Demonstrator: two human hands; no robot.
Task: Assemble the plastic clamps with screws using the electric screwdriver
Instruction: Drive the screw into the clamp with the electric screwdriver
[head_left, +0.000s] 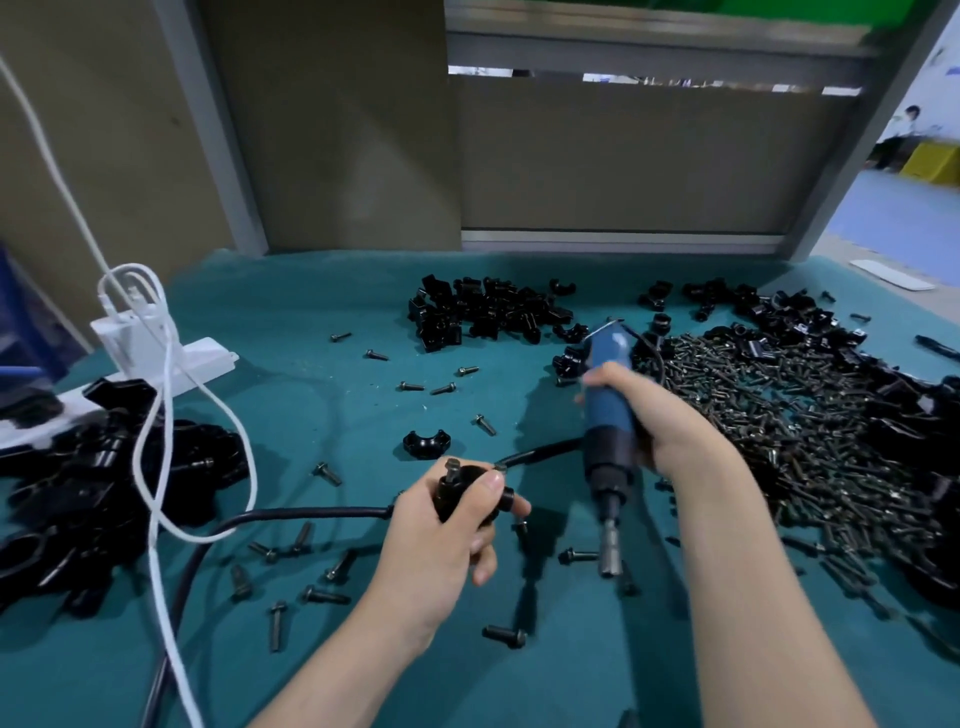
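Lying at the far left of the frame, a heap of black clamps sits under a white cable that runs up to a white power strip. Loose screws dot the teal table in the lower middle. Just left of centre, the left hand is curled tight around a black clamp with a screw standing up from its top. Beside it, the right hand is wrapped around the blue electric screwdriver, bit pointing down, apart from the clamp. A dense screw pile fills the right.
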